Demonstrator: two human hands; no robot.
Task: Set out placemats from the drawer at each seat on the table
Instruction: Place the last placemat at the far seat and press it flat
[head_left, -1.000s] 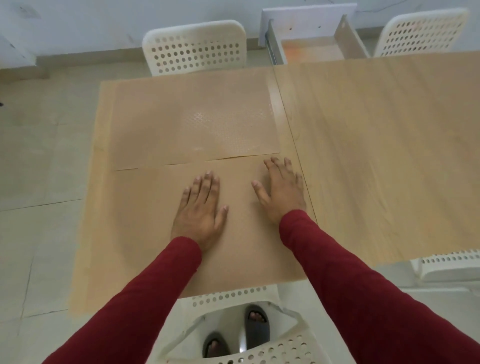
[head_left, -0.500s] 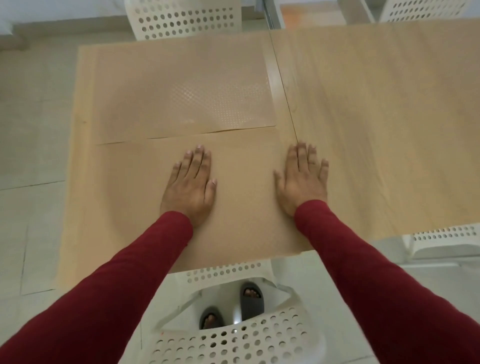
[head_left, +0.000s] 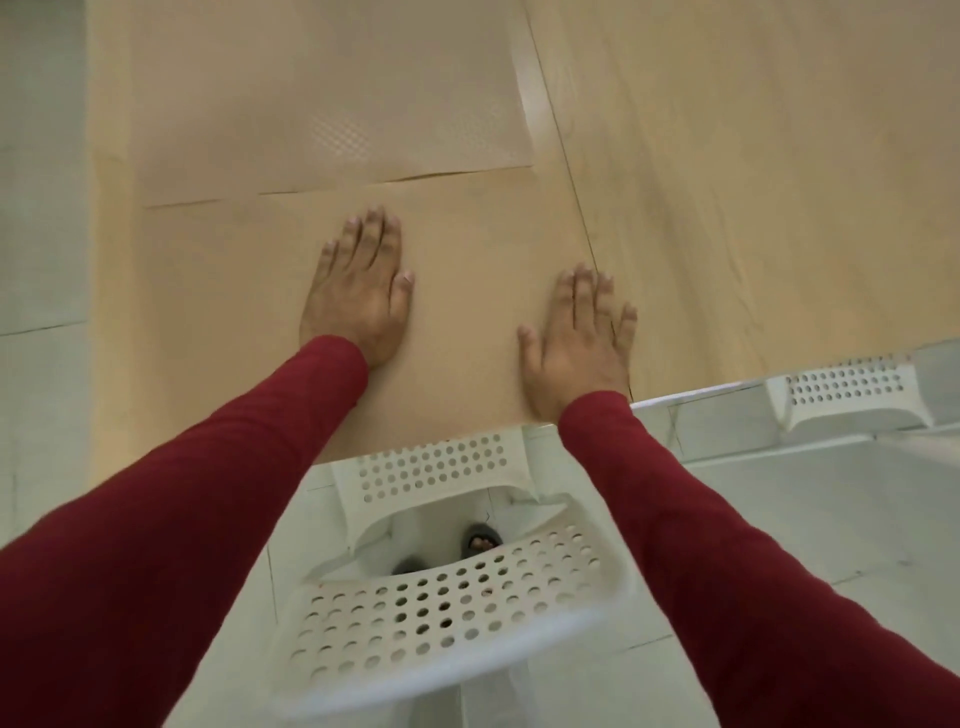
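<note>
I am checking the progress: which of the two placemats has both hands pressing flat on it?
The near placemat, by the white chair. The left hand and right hand lie flat on it; the far placemat is untouched.

Soft, even light; motion blur and wide-angle bending throughout.

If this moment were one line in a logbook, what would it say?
step: smoothing near placemat | left hand: flat on mat | right hand: flat at mat's right edge | far placemat: laid | white chair: below
</note>
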